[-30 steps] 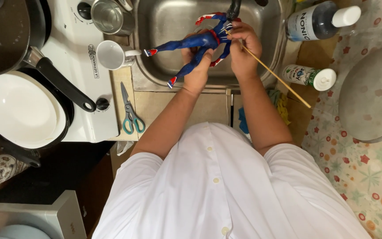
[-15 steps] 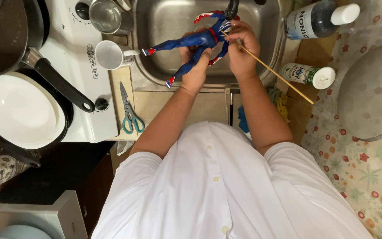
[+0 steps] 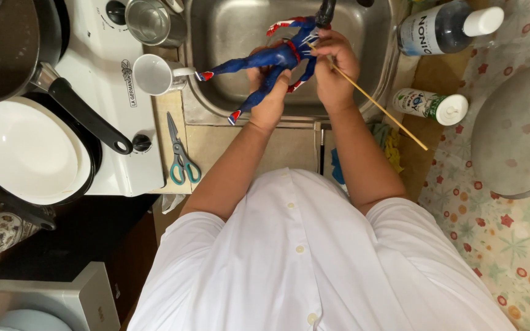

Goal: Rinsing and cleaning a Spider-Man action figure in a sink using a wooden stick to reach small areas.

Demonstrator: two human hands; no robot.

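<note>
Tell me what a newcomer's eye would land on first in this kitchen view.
First, the blue and red action figure gripped by the left hand over the steel sink. Next, the thin wooden stick that the right hand holds against the figure's upper body. Off to the side, a white plate rests in a black pan on the white stove, with green-handled scissors on the counter between.

The person wears a plain white button-up shirt (image 3: 314,263) with short sleeves that end above the elbows, leaving both forearms bare. A row of small white buttons runs down the middle of the front, and the cloth creases softly across the chest and shoulders. The left hand (image 3: 269,98) and the right hand (image 3: 334,70) wear no gloves.
</note>
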